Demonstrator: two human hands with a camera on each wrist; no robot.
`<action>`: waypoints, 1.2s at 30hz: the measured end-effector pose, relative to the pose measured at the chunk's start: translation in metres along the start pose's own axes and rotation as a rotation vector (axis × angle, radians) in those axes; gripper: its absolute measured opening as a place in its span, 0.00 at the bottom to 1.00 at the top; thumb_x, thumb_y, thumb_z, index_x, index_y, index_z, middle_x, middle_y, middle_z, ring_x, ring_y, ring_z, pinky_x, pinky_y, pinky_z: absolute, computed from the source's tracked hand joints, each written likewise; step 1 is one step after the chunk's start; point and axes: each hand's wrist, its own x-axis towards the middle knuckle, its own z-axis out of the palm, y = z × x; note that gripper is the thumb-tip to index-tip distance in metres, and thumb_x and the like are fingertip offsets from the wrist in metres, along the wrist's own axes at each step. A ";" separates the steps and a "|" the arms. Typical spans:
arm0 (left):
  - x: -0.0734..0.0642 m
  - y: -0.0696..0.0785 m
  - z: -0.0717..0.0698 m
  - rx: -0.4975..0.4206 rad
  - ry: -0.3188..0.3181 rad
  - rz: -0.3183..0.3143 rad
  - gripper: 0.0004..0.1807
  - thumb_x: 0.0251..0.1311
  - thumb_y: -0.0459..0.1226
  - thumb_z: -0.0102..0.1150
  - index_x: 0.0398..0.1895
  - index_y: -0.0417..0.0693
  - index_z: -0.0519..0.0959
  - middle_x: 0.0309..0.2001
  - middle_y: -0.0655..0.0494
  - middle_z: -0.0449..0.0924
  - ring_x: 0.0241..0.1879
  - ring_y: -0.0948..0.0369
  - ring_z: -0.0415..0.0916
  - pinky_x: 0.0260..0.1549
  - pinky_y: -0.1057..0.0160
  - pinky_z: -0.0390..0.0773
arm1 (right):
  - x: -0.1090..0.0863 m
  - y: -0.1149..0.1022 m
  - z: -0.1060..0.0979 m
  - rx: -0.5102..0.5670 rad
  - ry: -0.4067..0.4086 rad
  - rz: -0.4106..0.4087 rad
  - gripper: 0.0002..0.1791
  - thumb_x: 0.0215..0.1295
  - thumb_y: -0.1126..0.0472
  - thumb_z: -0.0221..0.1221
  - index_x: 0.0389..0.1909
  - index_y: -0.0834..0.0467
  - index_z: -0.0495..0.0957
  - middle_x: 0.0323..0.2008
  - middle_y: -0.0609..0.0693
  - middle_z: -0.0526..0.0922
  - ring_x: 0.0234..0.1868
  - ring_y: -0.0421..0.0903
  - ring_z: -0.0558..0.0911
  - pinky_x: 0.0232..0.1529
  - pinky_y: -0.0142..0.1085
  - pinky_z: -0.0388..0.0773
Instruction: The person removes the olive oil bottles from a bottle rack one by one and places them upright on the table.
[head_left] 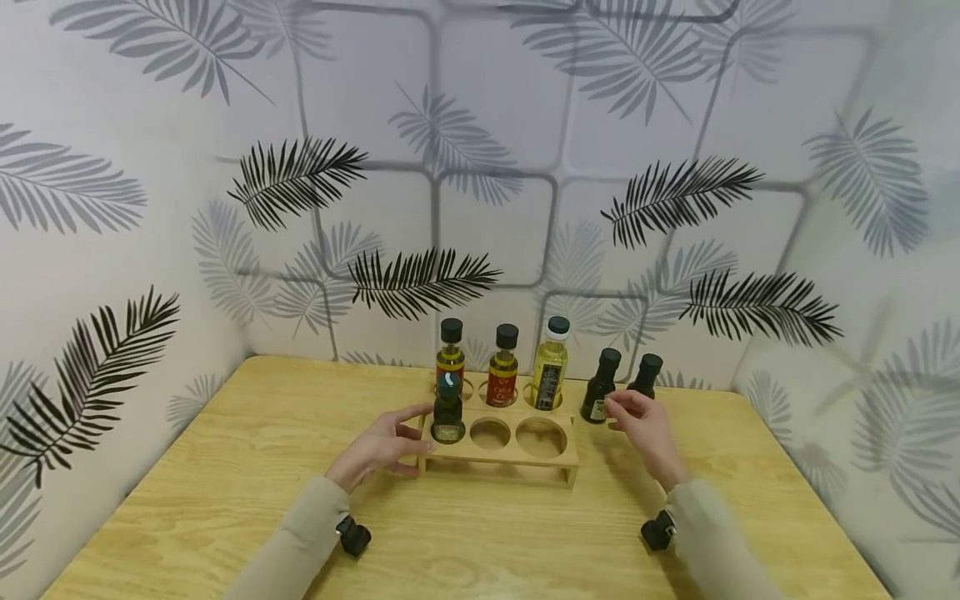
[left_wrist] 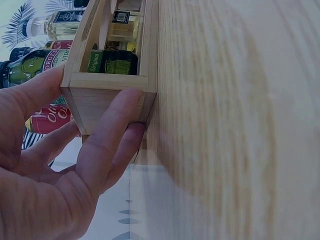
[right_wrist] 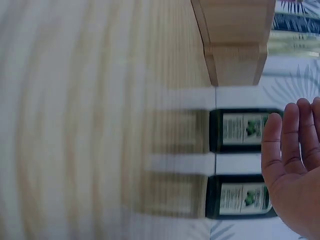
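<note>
A two-tier wooden bottle rack (head_left: pixel 495 477) stands on the table. My left hand (head_left: pixel 381 447) is at its left end, with fairly straight fingers touching the end panel (left_wrist: pixel 107 97) in the left wrist view. A green oil bottle (head_left: pixel 448 410) sits in the rack's front left hole. On the back tier stand two red-labelled oil bottles (head_left: pixel 502 375) and a pale yellow oil bottle (head_left: pixel 551 367). To the right of the rack are two dark bottles (head_left: pixel 597 392) with black caps. My right hand (right_wrist: pixel 295 160) is beside them, its fingers extended and overlapping the bottles in view.
The light wooden table (head_left: pixel 247 467) runs back to a wall (head_left: pixel 495 225) with a leaf pattern. Two round holes in the rack's front tier hold no bottle. A small black device (head_left: pixel 352 536) is strapped to each wrist over beige sleeves.
</note>
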 end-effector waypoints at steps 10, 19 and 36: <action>-0.002 -0.003 0.000 -0.008 0.011 -0.005 0.39 0.58 0.36 0.69 0.73 0.59 0.64 0.60 0.34 0.67 0.50 0.49 0.78 0.38 0.50 0.87 | -0.015 -0.023 0.037 0.085 -0.094 0.004 0.19 0.71 0.60 0.58 0.53 0.71 0.76 0.46 0.65 0.82 0.41 0.47 0.84 0.45 0.43 0.85; -0.003 -0.002 0.000 0.004 -0.003 0.007 0.39 0.59 0.37 0.68 0.74 0.59 0.64 0.60 0.34 0.66 0.49 0.50 0.78 0.38 0.51 0.86 | -0.020 -0.032 0.064 0.075 -0.110 -0.052 0.16 0.69 0.60 0.61 0.48 0.70 0.80 0.41 0.65 0.83 0.36 0.46 0.84 0.37 0.35 0.84; 0.000 0.000 0.000 0.006 0.002 -0.004 0.39 0.59 0.36 0.68 0.73 0.61 0.64 0.60 0.35 0.67 0.48 0.51 0.79 0.37 0.51 0.87 | -0.029 -0.054 0.108 -0.156 -0.116 -0.094 0.07 0.62 0.56 0.67 0.40 0.52 0.88 0.32 0.46 0.87 0.33 0.42 0.82 0.35 0.32 0.80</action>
